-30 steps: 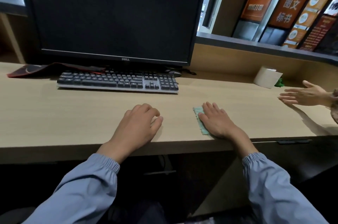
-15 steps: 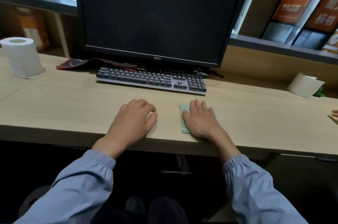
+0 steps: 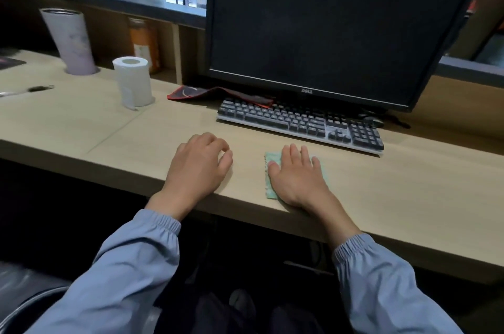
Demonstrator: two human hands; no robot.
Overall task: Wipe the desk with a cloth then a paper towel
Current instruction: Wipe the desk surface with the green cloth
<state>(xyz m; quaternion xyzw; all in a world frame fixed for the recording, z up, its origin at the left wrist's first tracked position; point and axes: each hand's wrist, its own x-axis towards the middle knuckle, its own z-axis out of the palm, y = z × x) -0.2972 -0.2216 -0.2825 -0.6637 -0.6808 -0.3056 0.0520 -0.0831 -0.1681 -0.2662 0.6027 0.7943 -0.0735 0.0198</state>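
A small light-green cloth (image 3: 270, 186) lies flat on the wooden desk (image 3: 395, 197) near its front edge. My right hand (image 3: 296, 175) presses down on the cloth with fingers spread, covering most of it. My left hand (image 3: 200, 164) rests on the bare desk to the left of the cloth, fingers curled, holding nothing. A white paper towel roll (image 3: 133, 81) stands upright at the back left of the desk, well away from both hands.
A grey keyboard (image 3: 297, 122) sits just behind my hands, under a black monitor (image 3: 335, 23). A red-and-black mouse pad (image 3: 215, 93) lies partly under the keyboard. A tall pale tumbler (image 3: 69, 40) stands far left. A pen-like object (image 3: 27, 90) lies at the left edge.
The view has swung left: the left paper roll and tumbler came into sight, and the other person's hand and right roll left it. My hands and cloth shifted slightly left along the desk.
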